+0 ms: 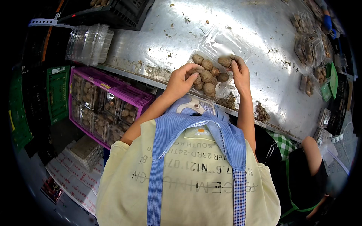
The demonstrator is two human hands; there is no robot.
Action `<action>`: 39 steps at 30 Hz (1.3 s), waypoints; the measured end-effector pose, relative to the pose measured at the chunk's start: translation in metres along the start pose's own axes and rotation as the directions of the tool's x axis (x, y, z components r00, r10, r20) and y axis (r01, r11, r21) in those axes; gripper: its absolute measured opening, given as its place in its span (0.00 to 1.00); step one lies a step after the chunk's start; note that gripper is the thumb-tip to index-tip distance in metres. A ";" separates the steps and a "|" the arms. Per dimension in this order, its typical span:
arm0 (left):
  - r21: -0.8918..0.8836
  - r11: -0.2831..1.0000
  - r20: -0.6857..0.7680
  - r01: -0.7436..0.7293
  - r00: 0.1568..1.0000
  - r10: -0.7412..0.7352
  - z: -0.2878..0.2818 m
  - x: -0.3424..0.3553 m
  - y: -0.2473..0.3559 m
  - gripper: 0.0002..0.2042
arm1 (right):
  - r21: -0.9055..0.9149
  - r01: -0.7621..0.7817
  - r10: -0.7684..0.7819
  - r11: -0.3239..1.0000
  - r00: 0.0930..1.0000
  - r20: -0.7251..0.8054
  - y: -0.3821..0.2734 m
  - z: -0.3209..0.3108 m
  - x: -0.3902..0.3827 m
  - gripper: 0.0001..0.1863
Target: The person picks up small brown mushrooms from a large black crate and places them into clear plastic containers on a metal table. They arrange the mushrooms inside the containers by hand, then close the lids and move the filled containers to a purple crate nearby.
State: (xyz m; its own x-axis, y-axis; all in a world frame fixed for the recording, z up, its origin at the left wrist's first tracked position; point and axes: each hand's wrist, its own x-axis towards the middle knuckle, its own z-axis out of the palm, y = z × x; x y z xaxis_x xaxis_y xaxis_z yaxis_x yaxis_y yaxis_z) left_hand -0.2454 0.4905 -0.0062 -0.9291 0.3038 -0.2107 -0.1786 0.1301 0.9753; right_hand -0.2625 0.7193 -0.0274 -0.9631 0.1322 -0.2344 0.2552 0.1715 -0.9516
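A clear plastic clamshell box (205, 42) lies with its lid folded back on the metal table in front of me, its base filled with several brown, ringed taro roots (207, 77). At the left side of the box, my left hand (181, 82) curls its fingers and thumb around a taro among the others. My right hand (240, 72) pinches a single taro (224, 61) between thumb and fingers at the box's far right, near the lid. Its fingertips look soiled.
Stacked clear boxes (90, 44) stand at the table's left, below a black crate (113, 15). A purple crate (107, 88) holds filled boxes. Root scraps (261, 112) lie by the near edge. More packed boxes (309, 47) sit far right; another person's arm (312, 154) is close on my right.
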 end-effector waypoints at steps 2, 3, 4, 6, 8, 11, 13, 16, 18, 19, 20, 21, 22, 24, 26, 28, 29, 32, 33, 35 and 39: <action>0.057 0.998 0.011 0.001 1.000 -0.001 0.000 0.000 0.002 0.11 | -0.123 0.030 -0.035 0.992 0.999 -0.037 0.001 0.000 0.002 0.14; 0.076 0.997 0.014 0.000 1.000 -0.001 0.000 0.000 0.000 0.11 | -0.182 0.029 -0.040 0.983 0.998 -0.053 -0.001 0.001 0.002 0.13; 0.096 0.995 0.018 -0.001 1.000 0.000 0.000 0.000 -0.001 0.11 | -0.240 0.027 -0.046 0.970 0.996 -0.071 -0.002 0.001 0.002 0.12; 0.125 0.992 0.030 0.008 0.999 -0.012 0.000 0.000 -0.001 0.11 | -0.454 0.174 -0.221 0.874 0.974 -0.052 0.006 -0.002 0.005 0.13; 0.152 0.988 0.037 0.007 0.999 -0.013 0.000 0.000 -0.002 0.11 | -0.557 0.207 -0.272 0.804 0.962 -0.035 0.009 -0.003 0.006 0.15; 0.174 0.985 0.034 0.000 0.999 -0.006 0.000 0.000 -0.003 0.11 | -0.581 0.126 -0.183 0.804 0.982 -0.040 0.004 -0.002 0.005 0.19; 0.161 0.987 0.030 0.008 0.999 -0.014 0.000 0.000 0.000 0.10 | -0.608 0.085 -0.126 0.789 0.992 -0.024 -0.005 0.001 0.003 0.22; 0.175 0.984 0.043 0.026 0.998 -0.034 -0.001 0.001 -0.001 0.10 | -0.704 0.015 -0.049 0.710 0.998 -0.028 -0.010 0.007 0.007 0.24; 0.176 0.984 0.048 0.017 0.999 -0.026 0.000 0.000 0.002 0.11 | -0.717 -0.011 -0.059 0.697 0.996 -0.072 -0.009 0.009 0.010 0.24; 0.177 0.984 0.048 0.013 0.999 -0.022 0.000 0.000 0.003 0.11 | -0.722 -0.023 -0.064 0.691 0.994 -0.093 -0.008 0.010 0.011 0.23; 0.173 0.985 0.039 0.007 0.999 -0.014 -0.001 0.000 0.003 0.11 | -0.685 -0.022 -0.074 0.728 0.991 -0.111 -0.007 0.010 0.012 0.23; 0.169 0.986 0.030 0.002 1.000 -0.007 -0.001 0.000 0.001 0.11 | -0.646 -0.021 -0.084 0.763 0.988 -0.131 -0.006 0.009 0.012 0.22; 0.163 0.987 0.019 -0.003 1.000 -0.001 -0.001 0.000 -0.002 0.11 | -0.606 -0.018 -0.091 0.795 0.985 -0.148 -0.006 0.009 0.013 0.21; 0.180 0.983 -0.035 -0.041 0.998 0.048 -0.002 -0.001 -0.009 0.10 | -0.548 0.163 -0.257 0.820 0.961 -0.098 -0.009 0.009 0.006 0.20; 0.183 0.982 -0.068 -0.046 0.996 0.060 -0.004 -0.001 -0.011 0.10 | -0.506 0.253 -0.290 0.825 0.957 0.006 -0.015 0.012 -0.007 0.19; 0.173 0.985 -0.073 -0.024 0.997 0.037 -0.006 0.000 -0.009 0.10 | -0.491 0.246 -0.188 0.836 0.968 0.165 -0.027 0.019 -0.024 0.19; 0.170 0.985 -0.069 -0.014 0.997 0.026 -0.006 0.000 -0.008 0.10 | -0.602 0.340 -0.250 0.723 0.940 0.230 -0.021 0.022 -0.028 0.19; 0.165 0.986 -0.052 0.005 0.999 0.004 -0.005 0.000 -0.006 0.10 | -0.726 0.436 -0.391 0.532 0.887 0.247 -0.026 0.037 -0.042 0.19; 0.164 0.986 -0.045 0.005 0.999 0.002 -0.005 0.001 -0.007 0.10 | -0.701 0.404 -0.347 0.588 0.909 0.233 -0.024 0.038 -0.043 0.22; 0.178 0.984 -0.048 -0.015 0.999 0.024 -0.004 0.000 -0.009 0.11 | -0.690 0.349 -0.246 0.635 0.937 0.248 -0.029 0.037 -0.043 0.22; 0.134 0.991 -0.037 -0.018 0.999 0.024 -0.004 -0.003 0.003 0.16 | -0.380 0.017 0.050 0.925 0.985 0.166 -0.031 0.031 -0.038 0.21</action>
State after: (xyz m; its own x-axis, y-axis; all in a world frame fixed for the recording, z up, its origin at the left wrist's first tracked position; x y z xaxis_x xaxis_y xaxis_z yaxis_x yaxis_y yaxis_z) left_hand -0.2448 0.4864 -0.0029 -0.9445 0.2715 -0.1850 -0.1166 0.2497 0.9613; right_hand -0.2362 0.6787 0.0051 -0.9499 -0.0236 -0.3118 0.2521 0.5322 -0.8082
